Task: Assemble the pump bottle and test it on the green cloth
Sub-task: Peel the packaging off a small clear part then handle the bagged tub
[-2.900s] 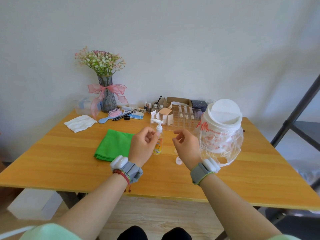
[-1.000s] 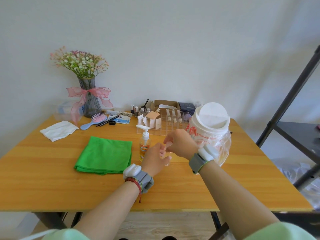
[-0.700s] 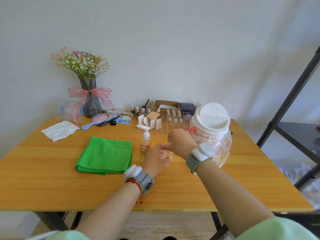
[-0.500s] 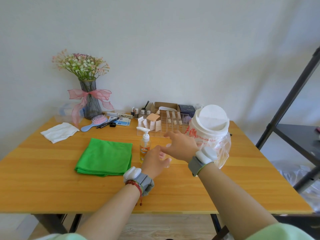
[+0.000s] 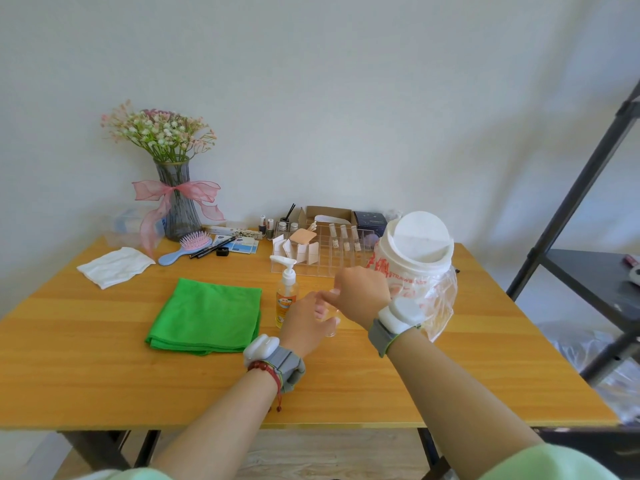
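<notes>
Pump bottle upright on wooden table, at 3 o'clock of green cloth | left hand curled round small clear container | right hand fingers bent above it, grip unclear

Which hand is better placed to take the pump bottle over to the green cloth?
Left, probably. The left hand sits right beside the pump bottle, on the green cloth side; the right hand is farther right.
</notes>
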